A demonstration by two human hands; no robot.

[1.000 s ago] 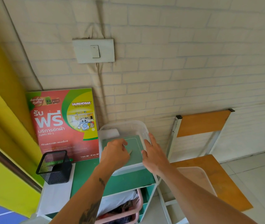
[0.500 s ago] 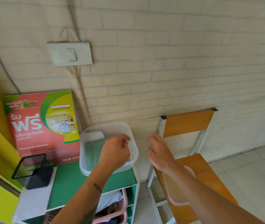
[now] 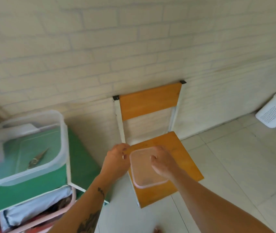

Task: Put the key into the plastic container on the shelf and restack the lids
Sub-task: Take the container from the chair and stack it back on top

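Observation:
A clear plastic container [image 3: 62,138] stands on the green shelf top [image 3: 81,162] at the left, with a brass key [image 3: 38,159] lying on its bottom. A translucent pinkish lid [image 3: 142,172] lies on the orange seat of a chair [image 3: 187,165]. My left hand [image 3: 116,163] pinches at the lid's far left corner. My right hand [image 3: 163,164] sits over the lid's right side with curled fingers, and its grip on the edge is hidden. Whether more than one lid is there I cannot tell.
The chair's orange backrest [image 3: 150,101] leans against the brick wall. A pink basket [image 3: 73,197] with cloth fills the shelf's lower level. A white laundry basket [image 3: 274,116] stands on the tiled floor at the far right.
My view swung right and down from the shelf to the chair. Both hands left the container and came down onto the lid on the seat.

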